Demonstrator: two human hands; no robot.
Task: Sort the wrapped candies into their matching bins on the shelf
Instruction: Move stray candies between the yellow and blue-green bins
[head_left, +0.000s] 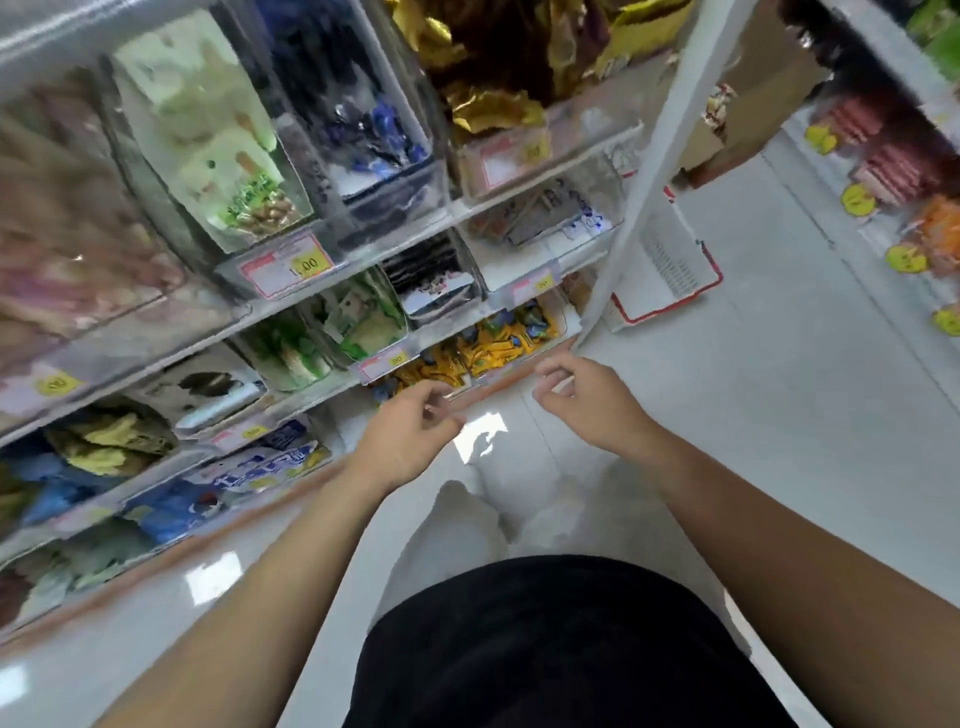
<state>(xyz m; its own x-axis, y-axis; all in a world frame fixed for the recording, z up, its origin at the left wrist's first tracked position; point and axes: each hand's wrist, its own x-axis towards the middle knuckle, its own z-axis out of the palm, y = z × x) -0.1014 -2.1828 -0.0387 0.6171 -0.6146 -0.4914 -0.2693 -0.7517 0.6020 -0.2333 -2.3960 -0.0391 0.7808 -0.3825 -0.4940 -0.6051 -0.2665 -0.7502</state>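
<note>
At my ten o'clock a clear plastic bin of green-wrapped candies (254, 205) sits on the white tiered shelf (644, 197), with a clear bin of blue-wrapped candies (382, 137) at its two o'clock. Lower down, my left hand (408, 441) hovers over the white tiled floor (779, 415), fingers drawn narrow, thumb close to the fingertips. Blur keeps me from telling whether they pinch anything. At its one o'clock lies the bottom bin of yellow-and-blue wrapped candies (498, 345). My right hand (584, 402) hangs at five o'clock of that bin, fingers loosely curled and apart, holding nothing.
</note>
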